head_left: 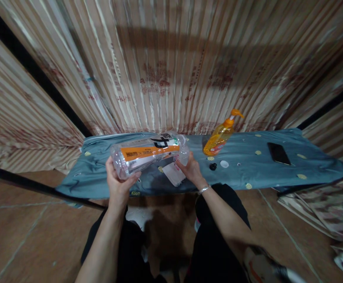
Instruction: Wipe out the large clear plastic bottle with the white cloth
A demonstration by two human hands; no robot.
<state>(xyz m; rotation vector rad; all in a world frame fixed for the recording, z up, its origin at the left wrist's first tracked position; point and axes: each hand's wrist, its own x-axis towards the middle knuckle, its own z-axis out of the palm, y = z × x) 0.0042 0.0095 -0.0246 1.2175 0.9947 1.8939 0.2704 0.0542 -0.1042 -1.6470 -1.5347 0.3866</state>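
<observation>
A large clear plastic bottle (152, 152) with an orange and black label lies tilted on its side in the air above the cloth-covered table. My left hand (118, 179) grips it around its base end. At the neck end my right hand (191, 169) is closed on the bottle's shoulder, its fingers partly hidden behind the plastic. A pale, flat piece that looks like a tissue or small packet (174, 175) shows just below the bottle, beside my right hand; whether the hand touches it I cannot tell.
A pump bottle of orange liquid (218, 139) stands right of my hands. A small black cap-like piece (213, 166) and a white disc (224, 164) lie before it. Farther right rests a dark phone (278, 153). Striped curtains hang behind the blue cloth (256, 173).
</observation>
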